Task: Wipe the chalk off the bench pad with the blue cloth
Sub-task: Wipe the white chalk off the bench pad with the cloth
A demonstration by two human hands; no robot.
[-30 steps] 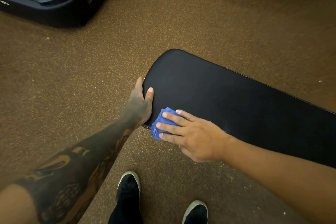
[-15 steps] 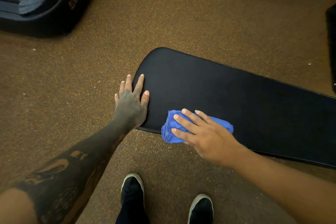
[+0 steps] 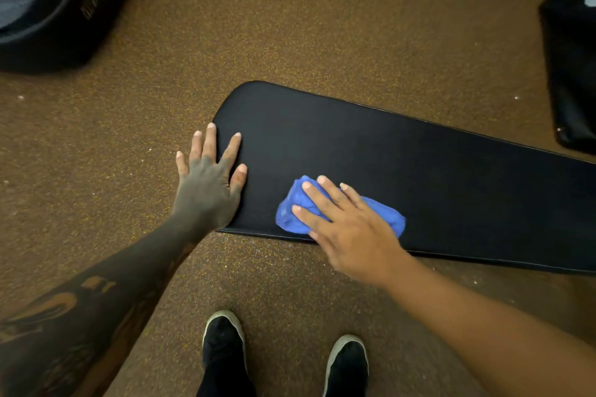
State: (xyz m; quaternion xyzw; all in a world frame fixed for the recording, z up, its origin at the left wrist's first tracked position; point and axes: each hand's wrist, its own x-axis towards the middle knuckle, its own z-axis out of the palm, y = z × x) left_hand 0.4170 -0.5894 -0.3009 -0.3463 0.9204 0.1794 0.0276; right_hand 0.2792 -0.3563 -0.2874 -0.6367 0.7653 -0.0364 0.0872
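Pressing flat, the right hand (image 3: 351,229) pins the crumpled blue cloth (image 3: 383,216) under spread fingers at the near edge of the long black padded bench pad (image 3: 403,164). The left hand (image 3: 209,184) lies open at the pad's rounded end, gripping nothing. Soft and light, the cloth likely bunches, so palm pressure suits it best. No chalk shows.
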